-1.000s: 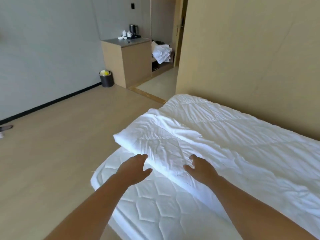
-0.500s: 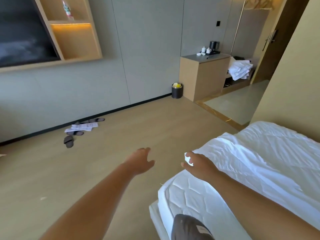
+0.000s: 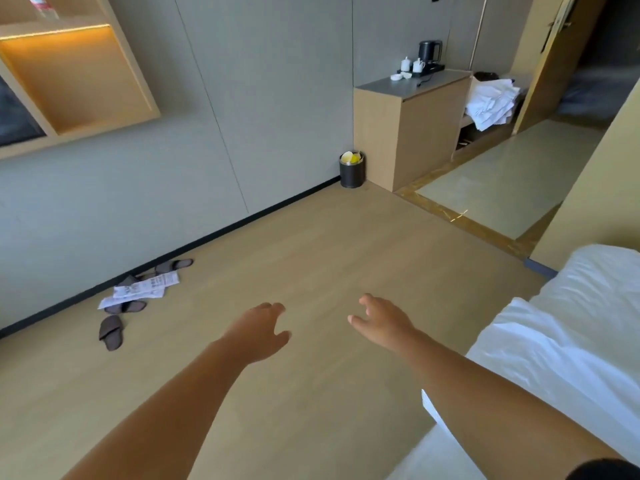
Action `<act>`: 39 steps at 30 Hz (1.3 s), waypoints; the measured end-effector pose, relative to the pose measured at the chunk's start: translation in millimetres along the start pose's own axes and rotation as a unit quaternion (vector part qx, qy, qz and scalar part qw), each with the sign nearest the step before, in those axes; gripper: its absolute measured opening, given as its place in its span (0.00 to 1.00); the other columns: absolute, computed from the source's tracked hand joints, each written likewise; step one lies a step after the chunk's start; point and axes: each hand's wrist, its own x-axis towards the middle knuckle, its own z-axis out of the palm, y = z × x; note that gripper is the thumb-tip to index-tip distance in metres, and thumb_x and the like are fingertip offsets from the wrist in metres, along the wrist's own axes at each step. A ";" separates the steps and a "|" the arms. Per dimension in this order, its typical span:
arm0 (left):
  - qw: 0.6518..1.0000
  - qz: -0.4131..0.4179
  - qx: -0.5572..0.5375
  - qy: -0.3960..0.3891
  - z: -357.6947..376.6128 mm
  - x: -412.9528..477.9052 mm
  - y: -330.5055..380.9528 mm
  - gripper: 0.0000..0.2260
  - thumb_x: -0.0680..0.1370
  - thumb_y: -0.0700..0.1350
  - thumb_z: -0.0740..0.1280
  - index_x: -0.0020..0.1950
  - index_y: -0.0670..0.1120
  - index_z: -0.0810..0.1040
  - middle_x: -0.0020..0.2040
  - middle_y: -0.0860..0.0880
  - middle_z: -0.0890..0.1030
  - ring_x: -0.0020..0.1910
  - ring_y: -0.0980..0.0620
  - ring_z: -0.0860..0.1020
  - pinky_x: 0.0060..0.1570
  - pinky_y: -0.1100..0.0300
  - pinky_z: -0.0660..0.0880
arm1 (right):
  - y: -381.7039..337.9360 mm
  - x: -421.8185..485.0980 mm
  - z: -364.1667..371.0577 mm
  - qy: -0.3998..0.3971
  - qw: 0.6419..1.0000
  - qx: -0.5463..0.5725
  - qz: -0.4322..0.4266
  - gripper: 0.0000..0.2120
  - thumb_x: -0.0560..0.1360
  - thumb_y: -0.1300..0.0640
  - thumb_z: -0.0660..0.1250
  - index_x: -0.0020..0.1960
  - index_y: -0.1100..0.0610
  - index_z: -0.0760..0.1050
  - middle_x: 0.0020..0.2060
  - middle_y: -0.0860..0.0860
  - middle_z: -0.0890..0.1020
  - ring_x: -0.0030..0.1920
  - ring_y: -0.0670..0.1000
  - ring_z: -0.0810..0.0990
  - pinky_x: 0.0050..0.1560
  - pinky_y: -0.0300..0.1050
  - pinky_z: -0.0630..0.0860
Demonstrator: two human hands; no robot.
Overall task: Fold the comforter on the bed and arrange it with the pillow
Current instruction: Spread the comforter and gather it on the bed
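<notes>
- While the person looks out at the room, the white comforter (image 3: 554,344) lies at about four o'clock of the view, folded into a thick band on the bed (image 3: 446,455), whose bare quilted mattress shows under it at the corner.
- No pillow can be seen from here.
- The right hand (image 3: 382,322) hangs over the floor (image 3: 311,244) at about the middle, near the comforter but not touching it; its fingers are spread and hold nothing.
- The left hand (image 3: 258,332) is just beside it toward nine o'clock, also with loose, open fingers and empty.
- I think the step in hand is to go and find the pillow. To do it well, the person should first look where it is, then take it with both hands by its long sides, so it sets down flat next to the fold.
- Farther out, at nine o'clock, slippers (image 3: 110,332) and papers (image 3: 145,289) lie by the wall; better to step around them.
- At one o'clock stands a cabinet (image 3: 405,133) with a small bin (image 3: 352,169) beside it.
</notes>
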 end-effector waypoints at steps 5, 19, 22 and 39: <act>0.996 0.081 0.003 -0.021 -40.2 129.9 20.1 0.25 0.81 0.57 0.62 0.76 0.51 0.65 0.72 0.50 0.72 0.70 0.48 0.72 0.67 0.55 0.70 | 10.8 79.2 -50.1 0.013 0.998 -0.002 0.066 0.28 0.78 0.40 0.63 0.71 0.55 0.67 0.64 0.54 0.77 0.66 0.56 0.75 0.61 0.48 0.73; 0.940 0.321 0.043 -0.111 -92.1 489.7 145.8 0.26 0.81 0.56 0.61 0.78 0.52 0.64 0.75 0.54 0.68 0.73 0.53 0.68 0.71 0.57 0.67 | 125.0 256.5 -147.8 0.045 0.946 0.054 0.316 0.31 0.79 0.36 0.57 0.75 0.55 0.63 0.68 0.55 0.74 0.66 0.57 0.75 0.64 0.54 0.74; 0.905 0.393 0.078 -0.143 -95.5 538.8 228.0 0.27 0.81 0.57 0.60 0.78 0.47 0.63 0.76 0.50 0.67 0.75 0.50 0.66 0.71 0.56 0.65 | 163.0 254.8 -172.8 0.088 0.913 0.096 0.386 0.36 0.78 0.30 0.53 0.75 0.55 0.64 0.68 0.55 0.74 0.67 0.56 0.75 0.65 0.52 0.73; 0.791 0.534 0.164 -0.248 -33.6 718.5 680.1 0.29 0.82 0.57 0.61 0.80 0.49 0.59 0.79 0.48 0.62 0.78 0.48 0.61 0.74 0.51 0.62 | 505.6 276.4 -275.9 0.206 0.747 0.198 0.600 0.35 0.78 0.32 0.54 0.75 0.55 0.62 0.71 0.56 0.67 0.70 0.58 0.69 0.66 0.54 0.71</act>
